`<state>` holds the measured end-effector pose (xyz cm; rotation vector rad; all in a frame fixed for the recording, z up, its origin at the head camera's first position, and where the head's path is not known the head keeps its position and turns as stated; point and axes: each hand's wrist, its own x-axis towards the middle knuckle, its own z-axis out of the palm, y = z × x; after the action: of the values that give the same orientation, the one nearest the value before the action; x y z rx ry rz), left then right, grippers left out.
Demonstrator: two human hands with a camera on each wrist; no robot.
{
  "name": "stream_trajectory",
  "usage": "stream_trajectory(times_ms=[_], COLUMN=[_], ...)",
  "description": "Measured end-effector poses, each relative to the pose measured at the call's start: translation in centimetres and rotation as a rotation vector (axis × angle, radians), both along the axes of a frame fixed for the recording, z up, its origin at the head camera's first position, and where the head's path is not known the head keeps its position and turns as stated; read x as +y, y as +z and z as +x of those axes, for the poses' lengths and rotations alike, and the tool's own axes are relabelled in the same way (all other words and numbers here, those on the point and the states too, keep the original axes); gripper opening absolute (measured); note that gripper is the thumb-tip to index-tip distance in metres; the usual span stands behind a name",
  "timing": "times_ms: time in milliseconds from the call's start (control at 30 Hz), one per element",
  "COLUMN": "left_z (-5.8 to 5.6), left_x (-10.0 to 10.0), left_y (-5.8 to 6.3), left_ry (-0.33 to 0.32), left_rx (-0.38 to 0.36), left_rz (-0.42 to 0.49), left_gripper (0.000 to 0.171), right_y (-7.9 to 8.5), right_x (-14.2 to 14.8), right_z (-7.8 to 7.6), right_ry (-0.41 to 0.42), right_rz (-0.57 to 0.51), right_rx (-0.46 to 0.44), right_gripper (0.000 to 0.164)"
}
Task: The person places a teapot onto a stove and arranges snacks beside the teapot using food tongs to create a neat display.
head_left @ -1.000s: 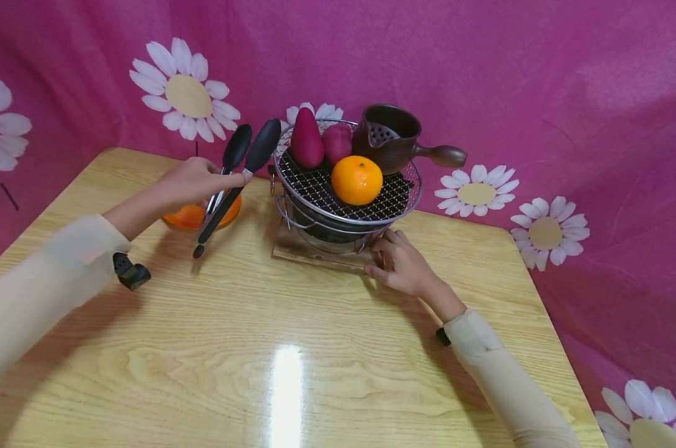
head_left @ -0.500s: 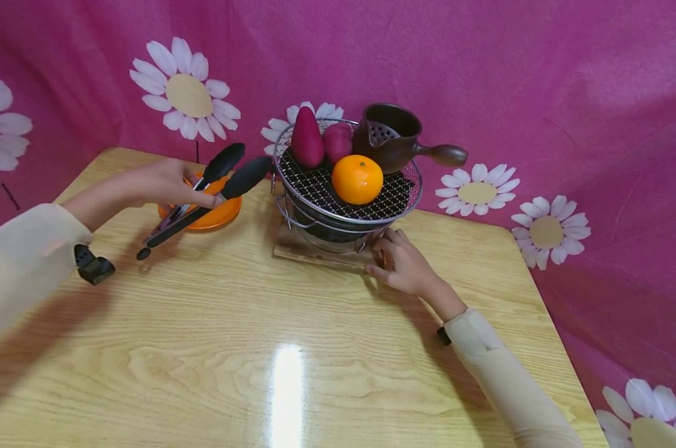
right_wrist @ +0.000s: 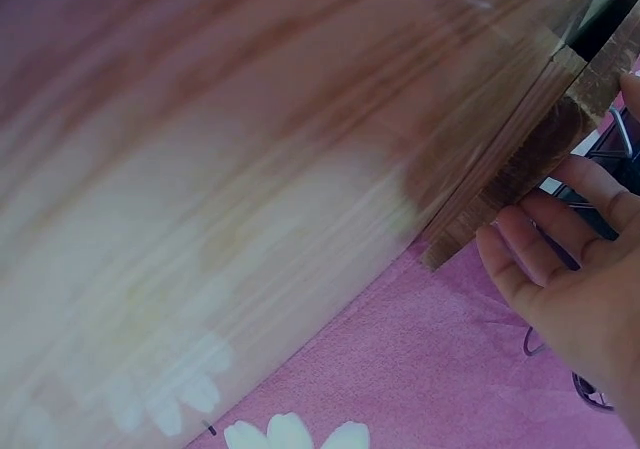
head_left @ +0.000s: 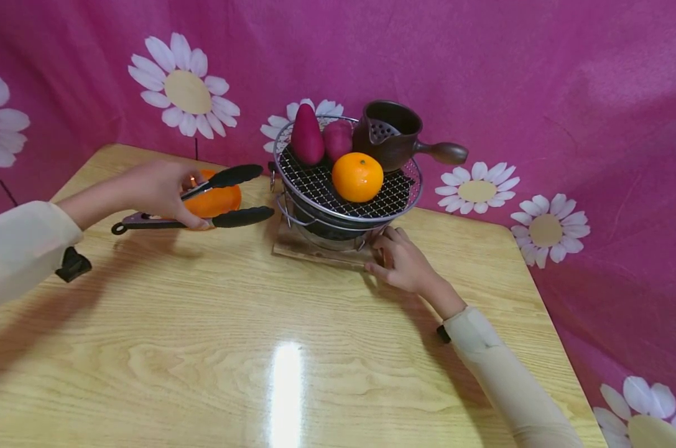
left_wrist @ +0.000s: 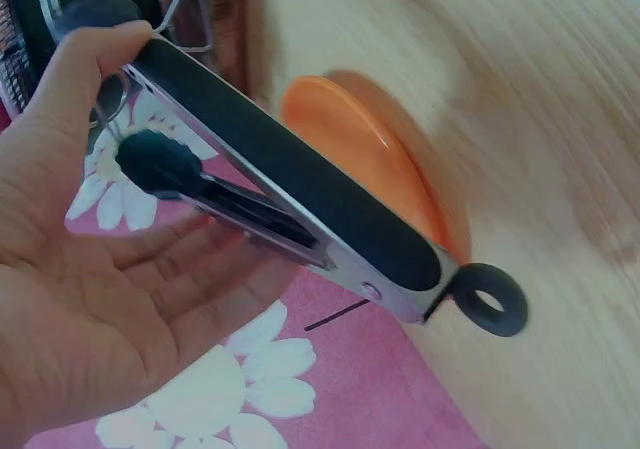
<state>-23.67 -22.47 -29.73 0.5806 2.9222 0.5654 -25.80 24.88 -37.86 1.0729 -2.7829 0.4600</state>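
Observation:
My left hand holds a pair of black-and-silver kitchen tongs, thumb on one arm and fingers along the other. The tongs' spread tips point right, toward the small round tabletop grill. Beneath and behind that hand lies an orange plate, partly hidden. My right hand grips the right end of the wooden board under the grill, its fingers at the board's edge in the right wrist view. On the grill's wire rack sit an orange, a dark red pear-shaped fruit and a round reddish fruit.
A brown clay pot with a side handle and strainer spout stands at the rack's back right, handle jutting past the rim. The pale wooden table ends at a pink flowered cloth behind and beside it.
My left hand has moved left and turned the tongs from nearly upright to nearly level, their tips swinging down to the right and spreading wider. The right hand stays at the board.

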Motion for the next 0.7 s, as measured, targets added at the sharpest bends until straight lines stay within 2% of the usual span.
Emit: stream_trajectory(times_ms=[133, 233, 433, 600, 700], left_z=[0.3, 0.6, 0.9, 1.0, 1.3], left_x=[0.3, 0.6, 0.8, 0.6, 0.5], left_y=[-0.3, -0.4, -0.7, -1.5, -2.1], left_ry=[-0.058, -0.100, -0.163, -0.263, -0.312], left_rx=[0.088, 0.127, 0.208, 0.330, 0.370], left_rz=[-0.091, -0.141, -0.247, -0.293, -0.299], left_gripper=[0.080, 0.079, 0.087, 0.084, 0.082], right_y=[0.0, 0.0, -0.1, -0.1, -0.1], right_x=[0.0, 0.0, 0.0, 0.0, 0.0], right_z=[0.0, 0.0, 0.0, 0.0, 0.0], right_ry=[-0.002, -0.002, -0.006, -0.009, -0.009], right_rz=[0.000, -0.001, -0.001, -0.001, -0.002], right_rx=[-0.003, -0.002, -0.003, -0.006, -0.009], right_gripper=[0.030, 0.030, 0.031, 0.031, 0.031])
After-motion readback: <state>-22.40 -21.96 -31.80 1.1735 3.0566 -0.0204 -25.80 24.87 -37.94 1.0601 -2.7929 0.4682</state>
